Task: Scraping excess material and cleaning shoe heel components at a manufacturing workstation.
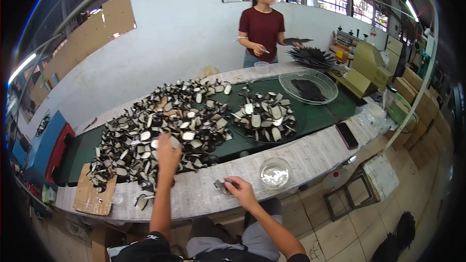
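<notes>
Heap: small rounded black-and-white pieces [145,126] on a flat green belt [77,151]
Left reach: bare left hand [168,151], at the heap's near side
Right pinch: bare right hand [240,192], right of the heap's near edge, gripping a small dark-grey piece [221,187]
Bowl: clear round plastic bowl [275,173], right of the heap
Co-worker: person in dark-red T-shirt [262,26], beyond the heap, rightward

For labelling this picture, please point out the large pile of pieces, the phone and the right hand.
Large pile [156,122], head view: its middle.
Phone [347,135], head view: its upper face.
Right hand [242,192], head view: back of the hand.
</notes>
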`<move>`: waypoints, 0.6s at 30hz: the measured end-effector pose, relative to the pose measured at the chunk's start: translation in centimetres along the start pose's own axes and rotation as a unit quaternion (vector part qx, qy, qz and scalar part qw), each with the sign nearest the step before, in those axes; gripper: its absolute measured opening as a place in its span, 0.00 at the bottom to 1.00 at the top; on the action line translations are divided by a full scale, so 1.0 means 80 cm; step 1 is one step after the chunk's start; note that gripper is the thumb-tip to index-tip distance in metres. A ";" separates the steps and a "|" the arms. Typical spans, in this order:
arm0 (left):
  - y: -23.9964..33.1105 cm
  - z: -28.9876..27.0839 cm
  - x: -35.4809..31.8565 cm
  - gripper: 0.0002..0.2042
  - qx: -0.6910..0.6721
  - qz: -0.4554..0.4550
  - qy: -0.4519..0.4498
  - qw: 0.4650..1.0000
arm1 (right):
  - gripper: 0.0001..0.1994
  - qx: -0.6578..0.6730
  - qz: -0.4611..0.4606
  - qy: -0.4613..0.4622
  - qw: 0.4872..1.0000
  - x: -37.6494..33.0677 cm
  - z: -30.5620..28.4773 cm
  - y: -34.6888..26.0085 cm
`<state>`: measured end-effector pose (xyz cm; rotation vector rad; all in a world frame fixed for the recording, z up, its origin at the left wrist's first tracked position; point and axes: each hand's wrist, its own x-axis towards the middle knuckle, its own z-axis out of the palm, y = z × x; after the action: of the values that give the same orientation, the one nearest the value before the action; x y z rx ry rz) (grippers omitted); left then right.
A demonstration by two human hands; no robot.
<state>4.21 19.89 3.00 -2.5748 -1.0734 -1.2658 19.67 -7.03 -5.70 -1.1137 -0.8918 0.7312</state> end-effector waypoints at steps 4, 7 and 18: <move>-0.109 0.014 -0.061 0.38 0.189 -0.073 -0.175 0.963 | 0.12 0.020 -0.010 0.003 1.000 0.003 0.000 0.000; -0.128 0.022 -0.066 0.37 0.205 -0.033 -0.186 0.960 | 0.12 0.000 -0.038 0.006 0.999 0.001 0.000 0.003; -0.057 0.005 -0.079 0.29 0.122 -0.053 -0.320 0.938 | 0.13 -0.009 -0.044 0.010 0.999 -0.005 0.000 0.006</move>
<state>-0.96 19.96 -2.81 -2.8078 -1.3634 -0.2430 19.47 -7.23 -6.23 -1.0899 -0.9268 0.6397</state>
